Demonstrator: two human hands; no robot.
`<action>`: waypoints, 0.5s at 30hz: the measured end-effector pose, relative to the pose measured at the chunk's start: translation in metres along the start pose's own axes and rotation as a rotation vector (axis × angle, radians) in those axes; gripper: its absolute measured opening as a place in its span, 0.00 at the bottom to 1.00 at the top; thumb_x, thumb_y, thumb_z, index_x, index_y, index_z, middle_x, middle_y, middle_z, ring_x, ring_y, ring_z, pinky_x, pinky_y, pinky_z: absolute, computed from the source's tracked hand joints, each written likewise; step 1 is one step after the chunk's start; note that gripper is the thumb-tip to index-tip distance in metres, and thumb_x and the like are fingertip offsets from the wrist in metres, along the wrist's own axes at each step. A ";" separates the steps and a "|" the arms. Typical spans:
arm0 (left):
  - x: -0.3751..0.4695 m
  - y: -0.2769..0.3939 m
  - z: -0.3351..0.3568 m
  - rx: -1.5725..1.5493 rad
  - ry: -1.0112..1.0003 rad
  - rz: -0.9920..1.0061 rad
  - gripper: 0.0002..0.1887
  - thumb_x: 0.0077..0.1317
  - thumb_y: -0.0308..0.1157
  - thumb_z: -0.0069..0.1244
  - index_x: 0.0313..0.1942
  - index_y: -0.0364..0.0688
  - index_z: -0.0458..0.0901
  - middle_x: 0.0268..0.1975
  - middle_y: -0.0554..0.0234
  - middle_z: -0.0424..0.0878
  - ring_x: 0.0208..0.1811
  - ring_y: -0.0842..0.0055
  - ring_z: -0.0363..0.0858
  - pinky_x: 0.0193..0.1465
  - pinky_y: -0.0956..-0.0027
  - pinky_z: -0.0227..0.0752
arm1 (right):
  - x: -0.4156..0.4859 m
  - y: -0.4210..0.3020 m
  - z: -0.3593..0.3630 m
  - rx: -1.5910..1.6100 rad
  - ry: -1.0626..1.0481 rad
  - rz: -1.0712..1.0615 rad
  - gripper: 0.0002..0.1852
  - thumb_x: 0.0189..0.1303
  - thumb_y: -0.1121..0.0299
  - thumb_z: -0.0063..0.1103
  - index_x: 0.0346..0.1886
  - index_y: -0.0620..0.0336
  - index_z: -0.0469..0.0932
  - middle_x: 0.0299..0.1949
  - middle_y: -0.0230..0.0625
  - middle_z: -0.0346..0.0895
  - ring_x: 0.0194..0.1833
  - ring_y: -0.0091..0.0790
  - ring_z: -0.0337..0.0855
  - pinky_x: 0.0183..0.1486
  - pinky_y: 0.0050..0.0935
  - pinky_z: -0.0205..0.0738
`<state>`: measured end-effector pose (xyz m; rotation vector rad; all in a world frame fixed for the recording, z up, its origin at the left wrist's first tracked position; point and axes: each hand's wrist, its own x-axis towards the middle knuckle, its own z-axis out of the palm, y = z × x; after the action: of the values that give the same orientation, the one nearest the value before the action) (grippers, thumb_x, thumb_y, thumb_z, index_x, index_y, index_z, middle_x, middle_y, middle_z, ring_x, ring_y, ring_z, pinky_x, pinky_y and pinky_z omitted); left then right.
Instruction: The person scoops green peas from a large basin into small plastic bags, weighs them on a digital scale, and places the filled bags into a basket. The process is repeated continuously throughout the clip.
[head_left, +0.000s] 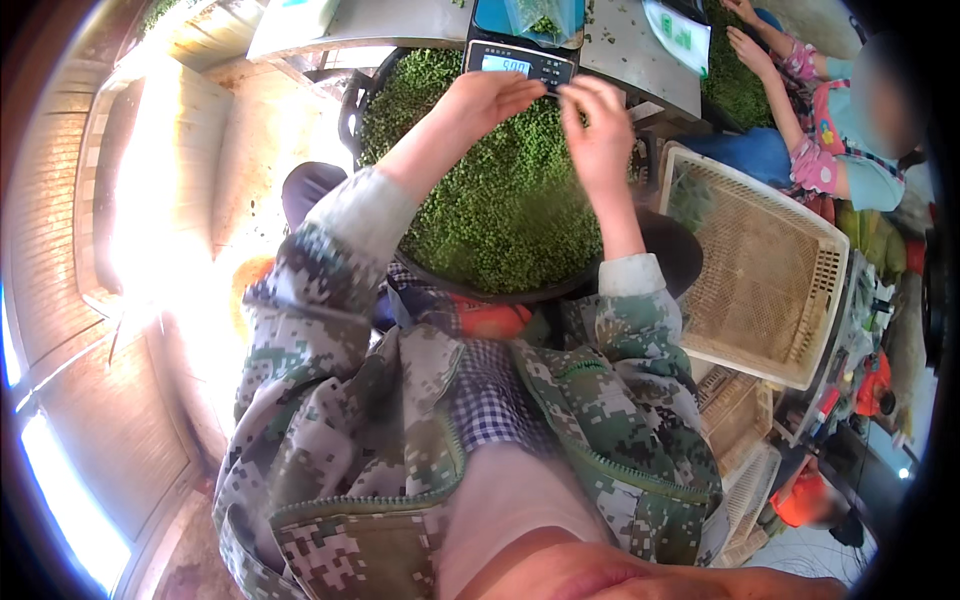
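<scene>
My left hand (487, 97) reaches over a digital scale's front edge, its fingers stretched to the right and no object visible in it. Close by, my right hand (602, 131) has its fingers loosely bent and blurred at the tips; I see nothing held. Between and behind them is the lit display panel of the scale (517, 67). A clear plastic bag (541, 19) with green berries lies on its blue platform. Below my hands, a large black tub (525, 296) between my knees is heaped with small green berries (502, 202), resembling green peppercorns.
The scale stands on a metal table (405, 22). A printed bag (679, 37) lies on its right part. A cream plastic crate (844, 247) is at my right, with more crates (735, 420) below. Another person's hands (746, 49) are over green berries at upper right.
</scene>
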<state>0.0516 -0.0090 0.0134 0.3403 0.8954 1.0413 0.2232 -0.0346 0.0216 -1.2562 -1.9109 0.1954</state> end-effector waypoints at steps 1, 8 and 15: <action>-0.014 -0.001 -0.017 0.049 0.031 0.040 0.15 0.69 0.29 0.42 0.50 0.27 0.72 0.46 0.47 0.81 0.48 0.65 0.82 0.50 0.67 0.78 | -0.012 -0.007 0.010 0.113 -0.083 0.046 0.08 0.54 0.69 0.63 0.38 0.55 0.82 0.44 0.33 0.78 0.39 0.38 0.81 0.42 0.33 0.74; -0.052 -0.012 -0.064 0.460 0.200 0.208 0.16 0.68 0.30 0.45 0.53 0.34 0.75 0.46 0.58 0.83 0.39 0.78 0.82 0.40 0.78 0.75 | -0.041 -0.015 0.084 0.043 -0.589 0.187 0.11 0.50 0.64 0.66 0.39 0.51 0.82 0.39 0.37 0.79 0.39 0.42 0.81 0.41 0.38 0.75; -0.041 -0.024 -0.064 0.709 0.106 0.265 0.20 0.61 0.23 0.46 0.55 0.37 0.75 0.52 0.60 0.81 0.49 0.76 0.79 0.46 0.74 0.73 | -0.039 -0.003 0.055 0.369 -0.486 0.333 0.05 0.52 0.70 0.65 0.33 0.56 0.83 0.30 0.34 0.81 0.32 0.32 0.82 0.36 0.30 0.74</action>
<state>0.0079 -0.0661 -0.0214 1.0247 1.3303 0.9579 0.1890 -0.0525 -0.0333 -1.3391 -1.9173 1.0609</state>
